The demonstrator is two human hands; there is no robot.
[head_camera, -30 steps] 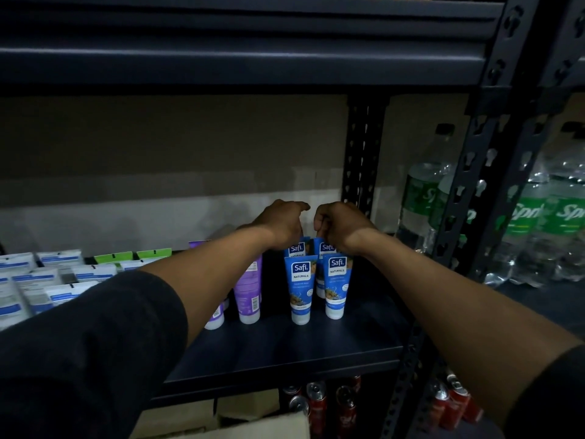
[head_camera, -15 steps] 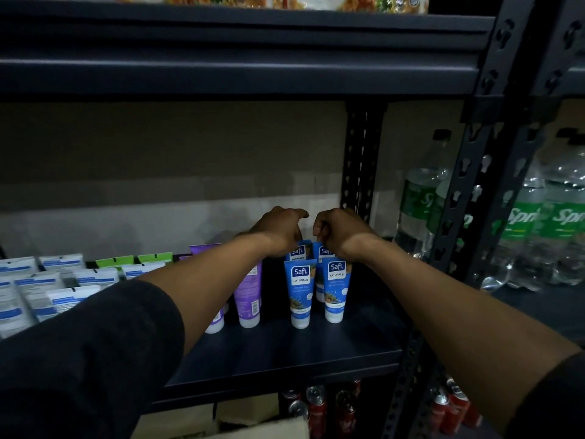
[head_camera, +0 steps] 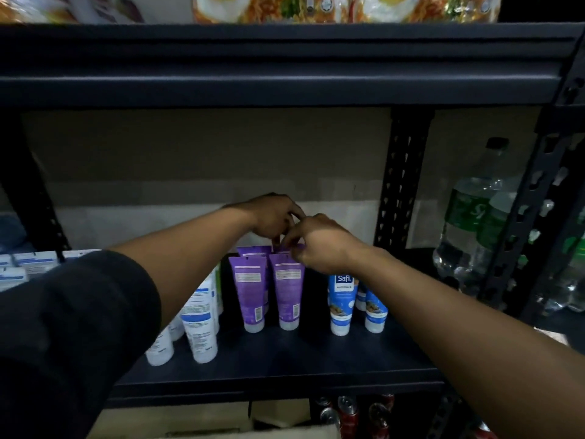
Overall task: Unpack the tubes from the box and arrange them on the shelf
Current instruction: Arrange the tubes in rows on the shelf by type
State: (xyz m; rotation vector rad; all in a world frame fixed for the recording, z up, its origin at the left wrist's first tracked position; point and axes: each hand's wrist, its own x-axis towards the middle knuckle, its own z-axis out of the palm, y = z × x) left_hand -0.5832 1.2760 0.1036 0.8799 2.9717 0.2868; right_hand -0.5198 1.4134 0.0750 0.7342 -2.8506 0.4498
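Reaching into the shelf (head_camera: pixel 285 359), both hands meet over the purple tubes (head_camera: pixel 251 289), which stand cap-down in a tight cluster of two rows at the middle of the board. The right hand (head_camera: pixel 319 245) has its fingers curled in, pinching the crimped top edge at the right side of the cluster; whether it holds the near tube or the one behind cannot be told. The left hand (head_camera: pixel 272 217) sits just beyond and left of it, knuckles up, fingers bent downward to the tops of the far row. Its fingertips are hidden behind the right hand, so I cannot tell whether it clamps a tube or only touches one. The two hands touch or nearly touch at the fingers.

Right of the purple cluster, with a gap between, stand the blue tubes (head_camera: pixel 342 299), also cap-down, partly behind the right forearm. Left of it stand white tubes (head_camera: pixel 201 318), partly hidden by the left arm and its dark sleeve (head_camera: pixel 79 327). Flat boxes (head_camera: pixel 31 264) lie far left. Clear bottles (head_camera: pixel 468 223) stand beyond the post (head_camera: pixel 400 179) at right. Noodle packs (head_camera: pixel 285 7) sit on the level above, red cans (head_camera: pixel 348 410) on the one below.
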